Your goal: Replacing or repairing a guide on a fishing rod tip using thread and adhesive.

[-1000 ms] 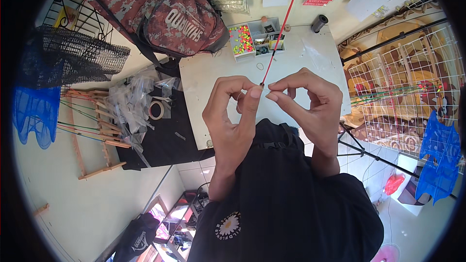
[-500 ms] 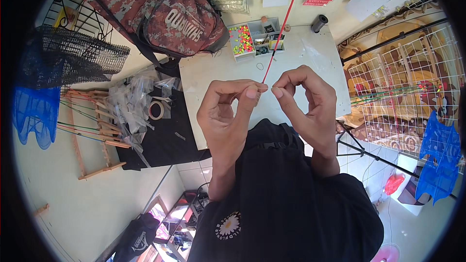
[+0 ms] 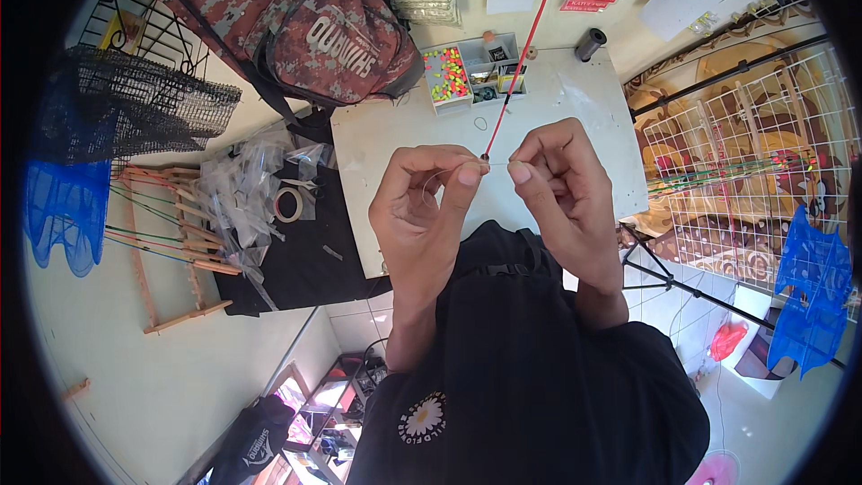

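Observation:
My left hand (image 3: 415, 216) is closed, its thumb and index finger pinching a thin clear line beside the near end of a slender red rod (image 3: 532, 38). A small dark piece (image 3: 486, 158) shows at that end, by the fingertips. Opposite it, my right hand (image 3: 570, 198) pinches the line between thumb and index finger. A short stretch of line (image 3: 498, 163) spans the gap between both hands, and more of it curves inside the left palm. The rod has a dark band and slants up over the pale table (image 3: 557, 126).
A divided grey box (image 3: 489, 94) with yellow and pink bits sits at the table's back, near a dark cylinder (image 3: 590, 43). A camouflage backpack (image 3: 314, 36) is at upper left. Tape (image 3: 288, 205) and plastic bags (image 3: 247, 180) lie left; a wire grid (image 3: 736, 162) stands right.
My right hand has turned slightly and pulls level with the left; the line between them is now visible. The dark piece at the rod's end has come into sight.

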{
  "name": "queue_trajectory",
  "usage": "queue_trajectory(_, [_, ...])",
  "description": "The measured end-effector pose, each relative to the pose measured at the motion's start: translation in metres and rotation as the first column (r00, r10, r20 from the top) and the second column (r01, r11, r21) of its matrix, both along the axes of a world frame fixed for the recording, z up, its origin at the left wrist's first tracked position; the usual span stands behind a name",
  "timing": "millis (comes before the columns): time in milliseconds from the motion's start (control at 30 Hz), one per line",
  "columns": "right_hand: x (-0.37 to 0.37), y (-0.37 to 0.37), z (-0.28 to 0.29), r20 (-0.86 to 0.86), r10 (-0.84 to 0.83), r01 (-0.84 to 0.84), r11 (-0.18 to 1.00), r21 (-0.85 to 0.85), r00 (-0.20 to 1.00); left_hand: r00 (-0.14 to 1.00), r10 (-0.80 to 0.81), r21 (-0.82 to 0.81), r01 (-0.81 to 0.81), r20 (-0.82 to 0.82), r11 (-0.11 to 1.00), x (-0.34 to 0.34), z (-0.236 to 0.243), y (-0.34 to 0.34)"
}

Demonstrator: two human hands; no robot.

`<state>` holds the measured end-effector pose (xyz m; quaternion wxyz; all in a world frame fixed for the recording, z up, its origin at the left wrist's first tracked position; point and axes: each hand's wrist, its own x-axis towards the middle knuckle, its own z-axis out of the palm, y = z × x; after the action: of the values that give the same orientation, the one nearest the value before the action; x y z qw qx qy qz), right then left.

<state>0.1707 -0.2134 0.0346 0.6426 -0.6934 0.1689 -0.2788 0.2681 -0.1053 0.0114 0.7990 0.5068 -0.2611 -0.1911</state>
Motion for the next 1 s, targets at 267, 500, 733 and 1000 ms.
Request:
queue_trajectory(267, [0.0008, 0.0009, 0.0068, -0.066, -0.020, 0.018, 0.999, -0.032, 0.998, 0.994, 0.046, 0.039, -0.050, 0.096, 0.998, -0.0020, 0.0025, 0.0006])
queue_trajectory(500, [0.0009, -0.0004, 0.0065, -0.082, -0.043, 0.042, 0.999, -0.011, 0.996, 0.987, 0.061, 0.069, -0.072, 0.146, 0.995, -0.0027, 0.0043, -0.0003])
queue_trajectory(733, [-0.0008, -0.0006, 0.0047, -0.094, -0.084, 0.070, 0.988, -0.139, 0.992, 0.995, 0.038, 0.075, -0.045, 0.092, 0.996, -0.0036, 0.0051, 0.0003])
queue_trajectory(1000, [0.0024, 0.0027, 0.0004, -0.060, -0.204, 0.163, 0.898, -0.409, 0.977, 0.998, -0.016, 0.102, 0.009, 0.062, 0.995, -0.0032, 0.0071, 0.0007])
